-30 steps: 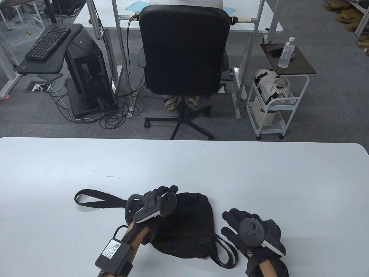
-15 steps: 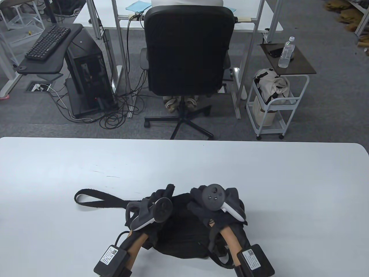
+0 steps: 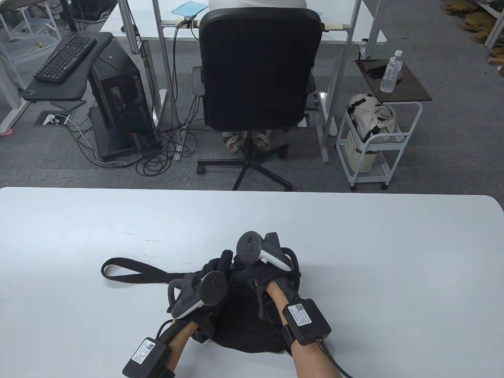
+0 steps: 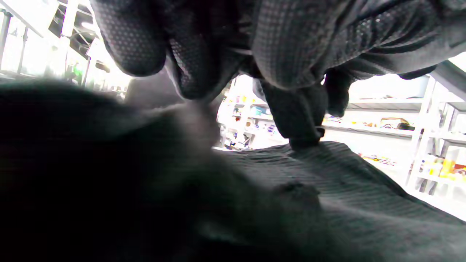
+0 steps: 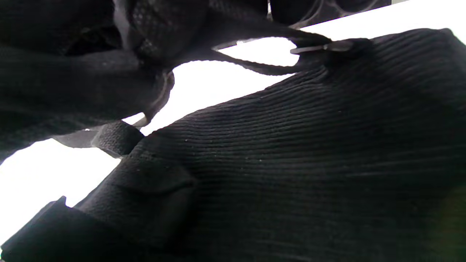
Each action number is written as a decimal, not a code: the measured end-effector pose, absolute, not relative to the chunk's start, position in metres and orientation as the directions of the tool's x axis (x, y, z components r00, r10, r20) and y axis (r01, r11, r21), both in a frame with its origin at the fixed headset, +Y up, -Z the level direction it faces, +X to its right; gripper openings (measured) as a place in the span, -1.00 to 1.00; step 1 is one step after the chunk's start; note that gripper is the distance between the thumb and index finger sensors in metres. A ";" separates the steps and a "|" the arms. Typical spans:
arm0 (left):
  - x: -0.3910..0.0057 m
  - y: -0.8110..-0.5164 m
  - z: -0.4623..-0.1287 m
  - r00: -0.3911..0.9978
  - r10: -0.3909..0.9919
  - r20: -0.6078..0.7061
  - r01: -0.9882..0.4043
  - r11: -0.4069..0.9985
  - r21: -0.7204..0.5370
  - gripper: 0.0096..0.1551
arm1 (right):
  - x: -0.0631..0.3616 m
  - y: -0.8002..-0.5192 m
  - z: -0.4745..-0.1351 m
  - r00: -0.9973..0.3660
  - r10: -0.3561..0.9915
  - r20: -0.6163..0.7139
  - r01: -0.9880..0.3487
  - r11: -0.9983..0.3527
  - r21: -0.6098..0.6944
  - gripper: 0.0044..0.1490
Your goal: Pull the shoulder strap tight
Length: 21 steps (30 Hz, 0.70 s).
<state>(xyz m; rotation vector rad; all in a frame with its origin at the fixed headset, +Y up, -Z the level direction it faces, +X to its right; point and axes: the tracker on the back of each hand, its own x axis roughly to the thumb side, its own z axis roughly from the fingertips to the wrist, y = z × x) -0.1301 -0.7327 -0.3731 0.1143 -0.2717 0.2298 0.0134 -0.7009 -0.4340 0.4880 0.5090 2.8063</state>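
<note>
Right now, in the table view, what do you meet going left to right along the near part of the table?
Strap loop lying flat on the table → left hand on the black bag → right hand, also on the bag → bare table.

Beyond the tabletop: an office chair, keyboard, computer tower, cart, and bottle.

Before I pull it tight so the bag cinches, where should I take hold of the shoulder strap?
Probably at the free loop end of the shoulder strap, coming from the left: it lies flat and bare on the table, left of the bag and both hands.
</note>
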 end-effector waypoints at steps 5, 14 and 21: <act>-0.134 -0.731 -0.373 0.950 0.186 0.251 -0.223 0.966 0.131 -0.19 | 0.014 -0.701 -0.435 -0.897 0.336 0.288 -0.181 -0.873 0.453 -0.54; -0.131 -0.731 -0.374 0.942 0.170 0.288 -0.225 0.959 0.171 -0.16 | 0.018 -0.699 -0.432 -0.873 0.369 0.319 -0.206 -0.872 0.445 -0.58; -0.122 -0.733 -0.377 0.935 0.113 0.337 -0.173 0.973 0.153 -0.24 | 0.028 -0.698 -0.435 -0.854 0.430 0.292 -0.267 -0.845 0.462 -0.58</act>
